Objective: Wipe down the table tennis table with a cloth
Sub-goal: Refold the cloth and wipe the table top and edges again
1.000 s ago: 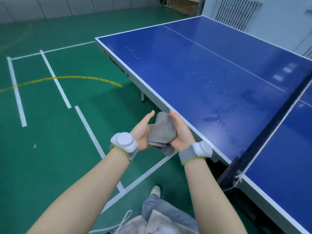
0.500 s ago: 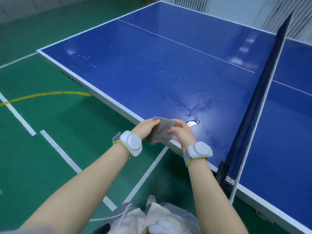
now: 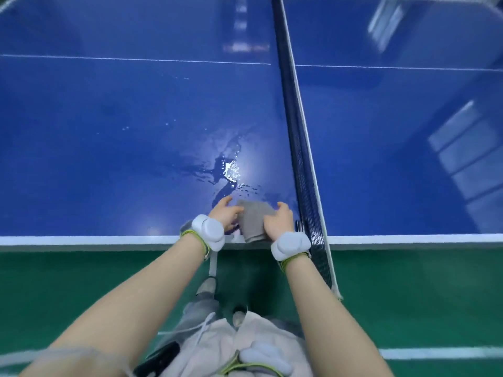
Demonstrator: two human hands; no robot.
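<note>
Cloth: the grey cloth [image 3: 254, 223] lies folded on the near edge of the table [image 3: 109, 148], just left of the net [image 3: 295, 137], its near end hanging slightly over the white edge line.
Left hand: the left hand [image 3: 225, 216] touches the cloth's left side with fingers spread and fairly straight, grasping nothing firmly as far as can be seen.
Right hand: the right hand [image 3: 279, 221] rests on the cloth's right side, fingers curled over its edge and holding it down.
Water: a puddle [image 3: 226, 170] glints just beyond the cloth, with scattered droplets farther left on the same half.
Stage: judged from this, wiping has not yet begun; the cloth is being laid out ahead of the first stroke.
Risk, spreading: a folded, small cloth pushed through so much water would likely smear it outward rather than lift it.
Risk, net: a stroke drifting right could snag the cloth or knuckles on the net, which stands very close.
Risk, edge: pulling back toward the body could sweep water off the table onto the green floor [image 3: 81, 278] and the shoes [image 3: 206, 285], making the footing slippery.
Risk, grip: with the left hand loose, the cloth could bunch under one-sided pressure.
</note>
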